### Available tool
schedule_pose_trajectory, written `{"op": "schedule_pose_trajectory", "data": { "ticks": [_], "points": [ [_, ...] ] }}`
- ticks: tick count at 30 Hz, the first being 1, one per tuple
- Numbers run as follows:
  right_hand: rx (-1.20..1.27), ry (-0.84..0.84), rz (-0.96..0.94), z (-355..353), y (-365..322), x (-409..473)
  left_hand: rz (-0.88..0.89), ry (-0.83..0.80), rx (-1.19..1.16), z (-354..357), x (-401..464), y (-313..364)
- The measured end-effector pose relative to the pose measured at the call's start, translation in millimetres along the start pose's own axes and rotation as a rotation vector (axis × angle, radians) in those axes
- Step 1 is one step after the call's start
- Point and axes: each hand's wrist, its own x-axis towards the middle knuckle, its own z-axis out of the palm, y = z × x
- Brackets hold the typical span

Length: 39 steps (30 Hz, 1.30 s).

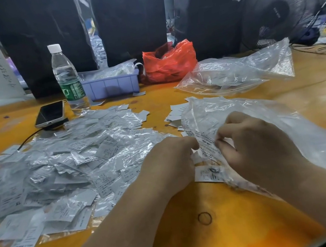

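Observation:
My left hand (171, 160) and my right hand (254, 143) meet over the orange table (207, 243), both with curled fingers pinching the edge of a clear printed plastic bag (205, 129). The bag lies crumpled under and beyond my right hand. A white paper label (208, 174) sits just below the two hands, partly inside the plastic. A wide heap of small bagged labels (65, 169) covers the table to the left of my left hand. More loose white labels (177, 112) lie beyond the bag.
A water bottle (67, 78) and a phone (50, 114) stand at the back left. A purple tray (111, 83), a red plastic bag (170, 63) and another clear bag (239, 71) sit behind. Black wrapped stacks (129, 18) and a fan (280, 8) line the back. A rubber band (204, 218) lies near me.

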Motion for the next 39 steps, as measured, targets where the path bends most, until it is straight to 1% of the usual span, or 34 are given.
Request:
{"op": "schedule_pose_trajectory", "data": {
  "ticks": [6,9,15,19,23,27,30,32,36,39],
  "points": [
    [0.084,0.031,-0.088,5,-9,5,-0.015,0.040,0.028,1,1,-5],
    [0.157,0.033,-0.103,10,-11,10,-0.013,0.076,-0.003,0,2,-6],
    [0.261,-0.056,-0.058,20,-8,19,-0.054,0.147,-0.164,-7,1,-6],
    [0.363,-0.055,-0.020,19,-9,25,-0.080,0.183,-0.264,-13,4,-7],
    [0.482,-0.039,0.024,17,-13,39,-0.117,0.186,-0.356,-18,3,-11],
    [0.603,-0.064,0.058,14,-20,56,-0.221,0.300,-0.430,-25,4,-19],
    [0.725,-0.130,0.093,12,-28,73,-0.297,0.384,-0.482,-30,4,-24],
    [0.822,-0.211,0.127,14,-32,82,-0.328,0.430,-0.490,-31,4,-27],
    [1.050,-0.410,0.281,29,-32,87,-0.356,0.460,-0.470,-30,5,-34],
    [1.147,-0.536,0.380,37,-25,85,-0.350,0.469,-0.412,-28,6,-37]
  ]
}}
